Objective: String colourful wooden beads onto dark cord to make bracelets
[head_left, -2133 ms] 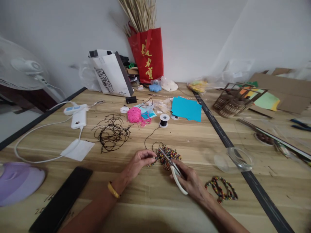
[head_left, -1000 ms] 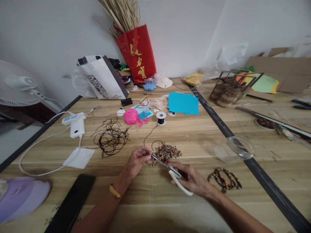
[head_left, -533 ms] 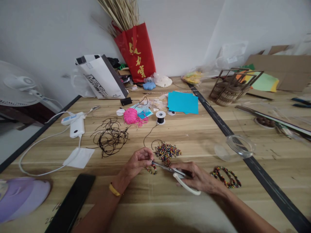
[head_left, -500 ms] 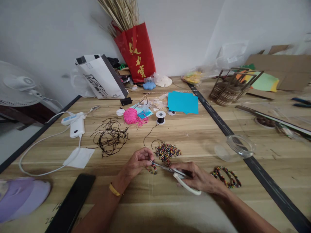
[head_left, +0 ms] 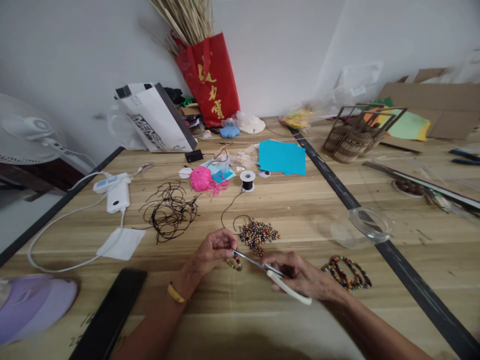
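Note:
Pinched between the fingers of my left hand (head_left: 215,250) is a small loop of colourful beads (head_left: 235,263), hanging just above the table. My right hand (head_left: 298,274) is closed on white-handled scissors (head_left: 288,288), whose metal blades point left and reach the top of the loop at my left fingertips. Whether the blades touch the cord is too small to tell. Behind my hands lies a pile of loose multicoloured beads (head_left: 258,233). A black cord runs from a white spool (head_left: 247,181) toward the pile. Finished-looking beaded loops (head_left: 348,273) lie beside my right wrist.
Tangled black cords (head_left: 170,212), pink yarn (head_left: 201,179) and blue sheets (head_left: 282,157) lie further back. A black phone-like slab (head_left: 112,312) is near my left forearm. At the right are a clear round container (head_left: 371,225) and brown woven holders (head_left: 350,142).
The scissor handles have drawn closer together in my right hand, and the blades look more closed. My left hand stays nearly still with the bead loop.

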